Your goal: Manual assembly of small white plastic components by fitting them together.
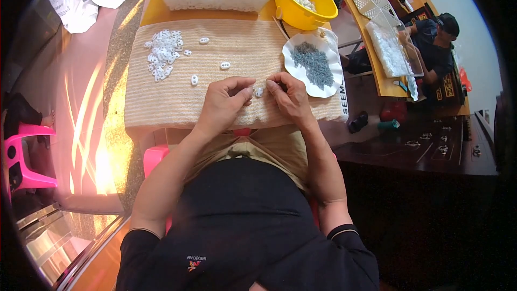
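Observation:
Between my two hands, over the striped towel [177,97], is a small white oval plastic piece with holes [259,92]. My left hand [226,99] is on its left, thumb and forefinger bent toward each other; whatever they pinch is too small to make out. On the other side, my right hand [291,97] has its thumb and forefinger pressed together in a pinch, the contents hidden. Beside the right hand lies a white scalloped plate [297,74] with a heap of small dark grey pieces [313,64], too fine to name. Single white pieces [225,66] lie beyond my left hand.
A pile of white pieces [163,54] lies at the towel's far left. Along the far edge stand a clear tub [215,8] full of white parts and a yellow basin [299,21]. A person [431,48] sits at another table on the right. Pink stool [32,161], left.

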